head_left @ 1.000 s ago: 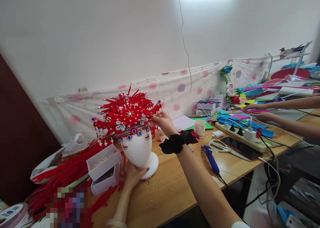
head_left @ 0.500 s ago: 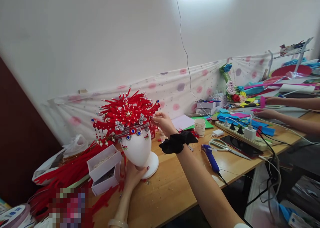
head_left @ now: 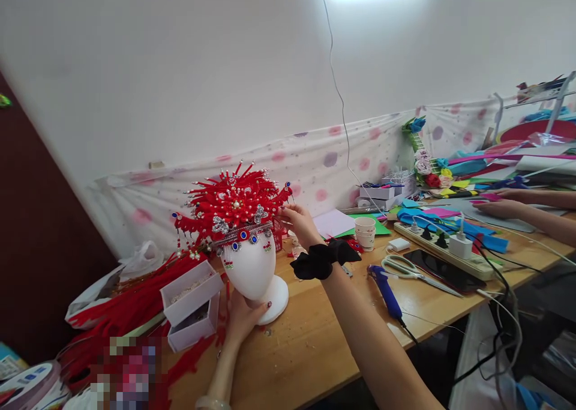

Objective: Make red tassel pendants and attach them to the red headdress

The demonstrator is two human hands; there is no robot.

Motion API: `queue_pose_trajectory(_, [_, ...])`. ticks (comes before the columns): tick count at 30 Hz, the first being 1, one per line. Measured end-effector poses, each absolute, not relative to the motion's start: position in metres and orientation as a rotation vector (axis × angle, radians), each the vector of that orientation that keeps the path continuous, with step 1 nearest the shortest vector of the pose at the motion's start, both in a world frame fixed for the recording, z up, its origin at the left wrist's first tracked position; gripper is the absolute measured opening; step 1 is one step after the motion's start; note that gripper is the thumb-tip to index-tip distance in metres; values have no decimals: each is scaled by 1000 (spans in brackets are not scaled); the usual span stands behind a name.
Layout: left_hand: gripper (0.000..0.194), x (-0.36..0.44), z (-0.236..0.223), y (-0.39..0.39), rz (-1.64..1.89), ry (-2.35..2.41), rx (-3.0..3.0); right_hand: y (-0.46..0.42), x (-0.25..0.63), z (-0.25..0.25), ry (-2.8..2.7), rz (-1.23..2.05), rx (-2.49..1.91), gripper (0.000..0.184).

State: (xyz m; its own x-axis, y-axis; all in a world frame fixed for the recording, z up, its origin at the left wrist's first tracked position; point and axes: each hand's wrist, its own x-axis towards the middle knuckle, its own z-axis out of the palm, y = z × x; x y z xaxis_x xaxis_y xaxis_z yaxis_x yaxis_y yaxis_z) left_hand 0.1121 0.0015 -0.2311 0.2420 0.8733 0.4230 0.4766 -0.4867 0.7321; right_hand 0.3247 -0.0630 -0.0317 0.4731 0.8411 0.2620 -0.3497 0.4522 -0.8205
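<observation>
A white foam mannequin head (head_left: 252,272) stands tilted on its round base (head_left: 275,302) on the wooden table. It wears a red headdress (head_left: 236,203) with pearl-tipped spikes, blue gems, silver butterflies and beaded tassels. My left hand (head_left: 243,321) is wrapped round the mannequin's neck near the base, thumb on the near side and the other fingers hidden behind. My right hand (head_left: 299,223), with a black scrunchie (head_left: 324,259) at the wrist, pinches the right side edge of the headdress. Its fingertips are partly hidden by the red trim.
Left of the head are white boxes (head_left: 191,287) of beads and red fuzzy stems (head_left: 112,305). At right lie a blue glue gun (head_left: 386,293), scissors (head_left: 418,275), a phone (head_left: 443,270), a power strip (head_left: 477,266) and paper cups (head_left: 365,234). Another person's hands (head_left: 499,206) work at the far right.
The view has shifted slightly, moving the whole scene a little to the right. Both my hands keep their places on the headdress and mannequin. The other person's hands have moved lower.
</observation>
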Motion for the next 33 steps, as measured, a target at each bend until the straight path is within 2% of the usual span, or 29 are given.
queue_pose_trajectory(8, [75,113,-231,-1,1150,1274,2010,-72,328,-39,-685,700,-810,22])
queue_pose_trajectory(14, [79,113,-228,-5,1139,1280,1983,-75,330,-44,-686,608,-792,13])
queue_pose_trajectory(28, [80,114,-229,-7,1133,1278,1968,-67,319,-30,-871,641,-859,37])
queue_pose_trajectory(33, [79,115,-227,-9,1150,1283,1974,-68,314,-30,-906,687,-840,39])
